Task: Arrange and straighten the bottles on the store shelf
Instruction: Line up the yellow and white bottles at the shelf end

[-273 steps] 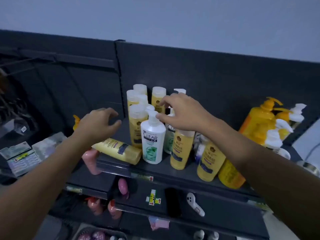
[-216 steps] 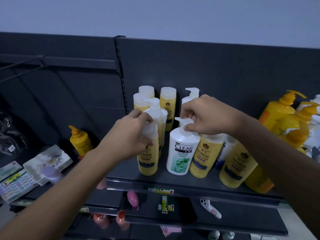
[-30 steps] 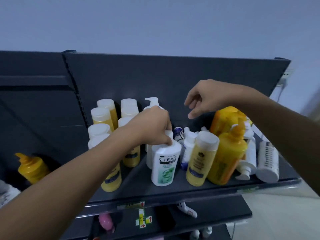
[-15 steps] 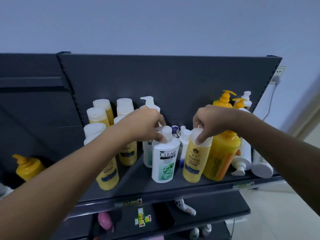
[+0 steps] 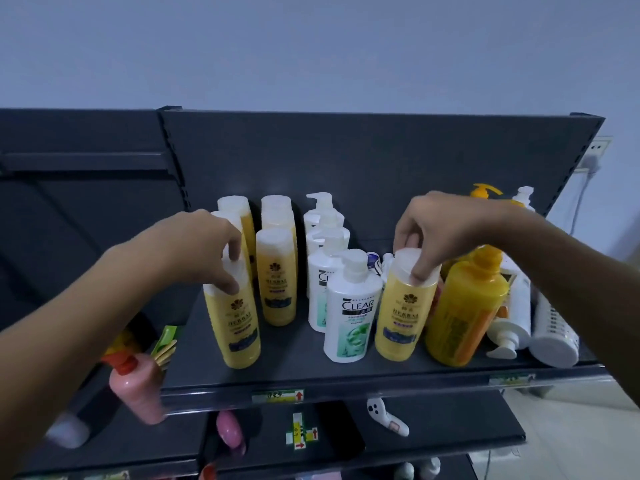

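Note:
On the dark top shelf (image 5: 298,372) stand yellow Herbal bottles with white caps and white Clear pump bottles. My left hand (image 5: 204,247) grips the cap of the front left yellow bottle (image 5: 239,327), which stands upright. My right hand (image 5: 440,226) pinches the cap of another yellow Herbal bottle (image 5: 403,317), right of the front white Clear bottle (image 5: 351,317). More yellow bottles (image 5: 278,282) and white pump bottles (image 5: 323,230) stand in rows behind. A big orange-yellow pump bottle (image 5: 464,313) stands just right of my right hand's bottle.
Two white bottles (image 5: 550,330) lie on their sides at the shelf's right end. Small items sit behind the Clear bottle (image 5: 375,263). A pink bottle (image 5: 138,389) lies on the lower left shelf. A white object (image 5: 386,415) and a pink bottle (image 5: 230,433) sit on the shelf below.
My left hand has left the Clear bottle's pump and taken the cap of the front left yellow bottle. My right hand keeps its hold on the right yellow bottle's cap.

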